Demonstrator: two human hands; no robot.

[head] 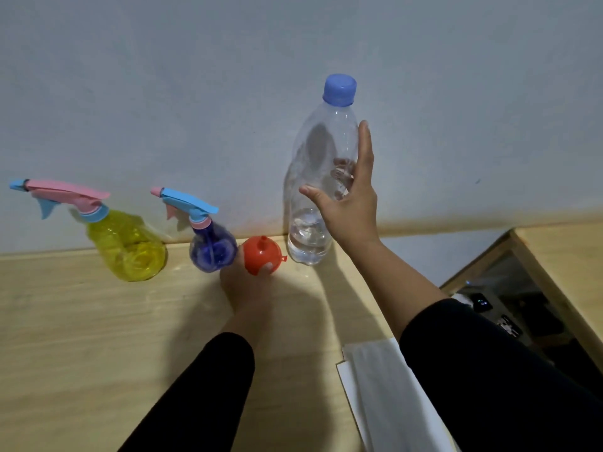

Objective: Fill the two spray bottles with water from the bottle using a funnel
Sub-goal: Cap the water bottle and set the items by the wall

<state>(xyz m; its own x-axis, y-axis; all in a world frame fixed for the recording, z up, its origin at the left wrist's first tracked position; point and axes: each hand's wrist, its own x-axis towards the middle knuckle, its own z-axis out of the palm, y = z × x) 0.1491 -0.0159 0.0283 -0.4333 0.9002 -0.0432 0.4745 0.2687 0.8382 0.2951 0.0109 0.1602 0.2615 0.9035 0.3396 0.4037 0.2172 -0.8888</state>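
A tall clear water bottle [318, 164] with a blue cap stands by the wall, water only in its lowest part. My right hand [349, 197] is spread around its middle, fingers apart, palm close to the plastic. A red funnel [261, 256] lies upside down on the table, spout up, with my left hand [246, 282] gripping its rim. Just left of it stands a blue spray bottle [212, 246] with a blue and pink trigger head. Further left is a yellow spray bottle [127, 246] with a pink and blue head. Both spray heads are on.
The light wooden table [81, 337] runs along a pale wall. A folded white cloth or paper [375, 380] lies at the front right, partly under my right sleeve. At the far right the table ends at a dark gap [522, 305] with small devices below.
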